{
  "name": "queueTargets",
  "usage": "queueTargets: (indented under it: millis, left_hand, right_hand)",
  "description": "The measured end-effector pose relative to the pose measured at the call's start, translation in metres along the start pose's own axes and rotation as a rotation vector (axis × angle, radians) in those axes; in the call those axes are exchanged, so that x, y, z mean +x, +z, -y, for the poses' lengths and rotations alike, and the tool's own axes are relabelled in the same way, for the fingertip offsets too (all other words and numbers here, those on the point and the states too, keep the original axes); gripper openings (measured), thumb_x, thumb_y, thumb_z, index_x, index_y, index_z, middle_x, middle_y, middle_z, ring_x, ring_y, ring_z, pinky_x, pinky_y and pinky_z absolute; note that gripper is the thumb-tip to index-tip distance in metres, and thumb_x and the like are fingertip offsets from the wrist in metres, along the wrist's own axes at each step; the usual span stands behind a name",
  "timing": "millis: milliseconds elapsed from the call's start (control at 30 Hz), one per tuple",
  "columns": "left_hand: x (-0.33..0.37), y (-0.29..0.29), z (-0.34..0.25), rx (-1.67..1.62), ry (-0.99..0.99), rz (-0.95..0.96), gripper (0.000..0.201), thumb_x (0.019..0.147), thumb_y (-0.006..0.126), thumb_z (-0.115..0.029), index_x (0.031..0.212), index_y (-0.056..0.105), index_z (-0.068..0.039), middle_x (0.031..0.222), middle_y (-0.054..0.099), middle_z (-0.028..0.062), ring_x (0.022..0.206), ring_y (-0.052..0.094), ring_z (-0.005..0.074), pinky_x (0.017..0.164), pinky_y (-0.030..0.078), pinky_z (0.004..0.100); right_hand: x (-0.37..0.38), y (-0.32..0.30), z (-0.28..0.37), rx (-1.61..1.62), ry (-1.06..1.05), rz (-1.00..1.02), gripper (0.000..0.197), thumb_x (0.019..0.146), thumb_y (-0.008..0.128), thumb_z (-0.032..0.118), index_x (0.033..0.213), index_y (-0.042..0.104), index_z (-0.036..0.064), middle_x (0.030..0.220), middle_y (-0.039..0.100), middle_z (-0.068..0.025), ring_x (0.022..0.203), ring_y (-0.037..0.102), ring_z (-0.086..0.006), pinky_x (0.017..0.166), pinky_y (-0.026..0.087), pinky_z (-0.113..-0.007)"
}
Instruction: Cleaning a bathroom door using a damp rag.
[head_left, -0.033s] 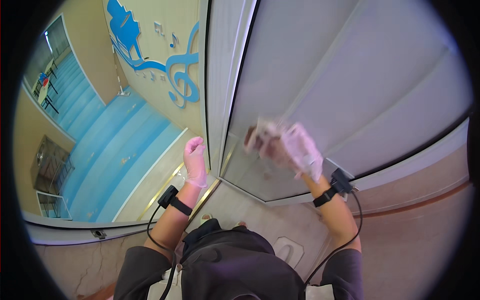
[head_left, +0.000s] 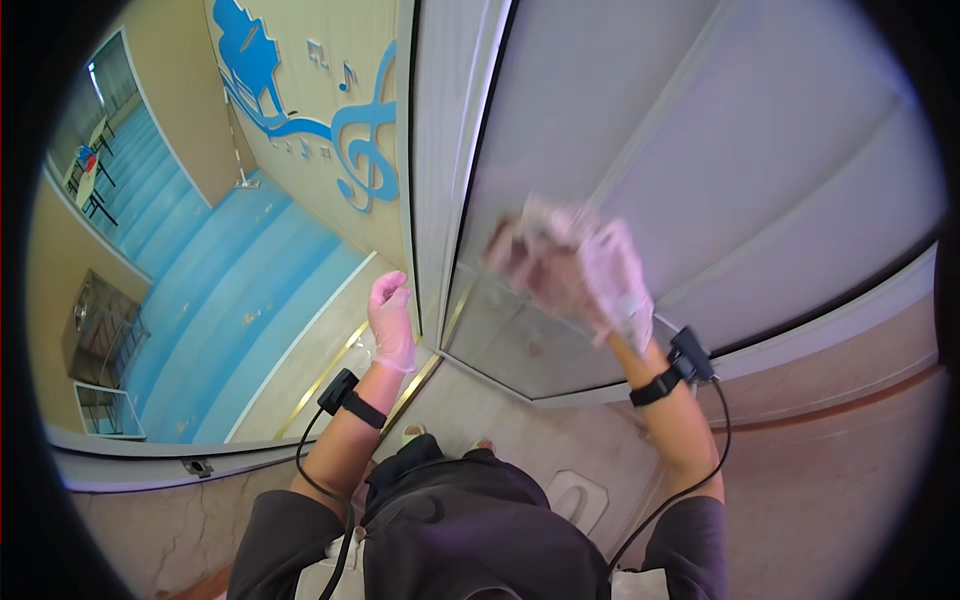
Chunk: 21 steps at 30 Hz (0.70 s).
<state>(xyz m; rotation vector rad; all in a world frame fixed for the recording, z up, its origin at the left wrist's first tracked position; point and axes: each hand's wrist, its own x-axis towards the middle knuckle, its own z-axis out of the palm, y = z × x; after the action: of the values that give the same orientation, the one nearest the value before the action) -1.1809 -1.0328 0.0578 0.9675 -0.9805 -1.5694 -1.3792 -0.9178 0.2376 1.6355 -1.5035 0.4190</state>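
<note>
My right hand, in a thin pink glove, is closed on a pale and brownish cloth. It presses the cloth to, or holds it very near, the large grey glass door panel. Motion smears the hand and cloth, so the fingers are partly unclear. My left hand, also in a pink glove, is raised beside the white door frame. Its fingers are curled in, and nothing shows in them. Black straps with small devices sit on both wrists.
On the left is an opening to a room with a blue striped floor. Beyond it, a wall carries a blue music decoration. A mop leans in the corner. A metal threshold strip runs by my feet.
My right hand and the cloth have shifted a little upward in the picture, along the glass. The left hand stays almost where it was.
</note>
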Motion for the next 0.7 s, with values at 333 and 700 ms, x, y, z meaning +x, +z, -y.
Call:
queueTargets:
  millis: [333, 700]
  left_hand:
    - [-0.017, 0.005, 0.027, 0.081, -0.047, -0.034, 0.027, 0.078, 0.054, -0.002, 0.105, 0.055, -0.002, 0.102, 0.055, 0.006, 0.094, 0.05, 0.0149, 0.085, 0.039, 0.0267]
    - [-0.053, -0.038, 0.051, 0.107, -0.029, -0.215, 0.024, 0.077, 0.055, -0.001, 0.101, 0.056, -0.004, 0.095, 0.053, 0.0022, 0.083, 0.049, 0.011, 0.075, 0.039, 0.0239]
  right_hand:
    - [-0.05, 0.122, 0.059, 0.328, 0.276, 0.274, 0.035, 0.083, 0.055, 0.025, 0.112, 0.052, 0.0053, 0.109, 0.055, -0.0088, 0.096, 0.053, -0.0186, 0.079, 0.042, -0.027]
    - [-0.046, 0.06, 0.081, 2.311, 1.11, 0.213, 0.038, 0.085, 0.05, 0.011, 0.121, 0.043, 0.0041, 0.114, 0.051, -0.0102, 0.104, 0.051, -0.0227, 0.087, 0.041, -0.033]
